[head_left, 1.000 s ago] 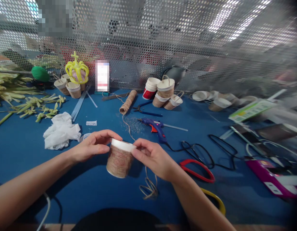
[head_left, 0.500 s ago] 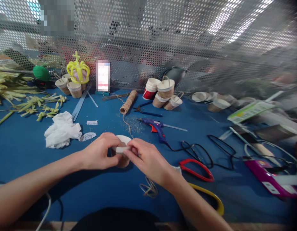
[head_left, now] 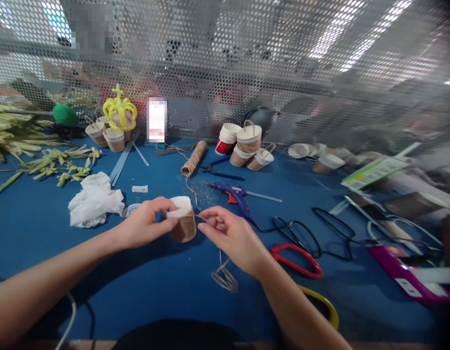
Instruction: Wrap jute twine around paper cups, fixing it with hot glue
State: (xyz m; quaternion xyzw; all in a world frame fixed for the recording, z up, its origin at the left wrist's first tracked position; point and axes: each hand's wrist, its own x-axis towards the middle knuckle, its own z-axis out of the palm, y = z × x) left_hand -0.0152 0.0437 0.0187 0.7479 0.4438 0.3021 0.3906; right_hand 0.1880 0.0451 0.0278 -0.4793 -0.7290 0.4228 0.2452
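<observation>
Head view: the twine-wrapped paper cup (head_left: pixel 187 226) tilts over the desk (head_left: pixel 148 301), its rim gripped by the left hand (head_left: pixel 147 221), while the right hand (head_left: pixel 227 233) pinches jute twine (head_left: pixel 199 217), best drawn evenly taut with the cup steady.

Rough twine (head_left: pixel 187 228) (matt, fibrous) covers the cup (head_left: pixel 183 205).
</observation>
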